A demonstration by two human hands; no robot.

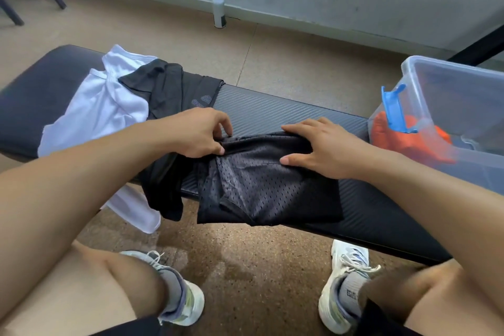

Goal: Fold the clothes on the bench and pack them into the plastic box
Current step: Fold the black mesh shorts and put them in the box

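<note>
On bench (pixel 272 114), head view: left hand (pixel 200 135) pinches mesh shorts (pixel 259 180) at top edge; right hand (pixel 321 144) presses flat, fingers straight. Shorts overhang near edge; could slide off once released. Box (pixel 450 95) right

Bare forearms, black shorts (pixel 131 329), grey socks (pixel 174 292), white sneakers (pixel 343 281)

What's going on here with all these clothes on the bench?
A person is folding black mesh shorts on a dark bench. The left hand pinches the fabric's edge; the right hand presses it flat. A white shirt and another black garment wait. Something orange already lies in the plastic box.
</note>
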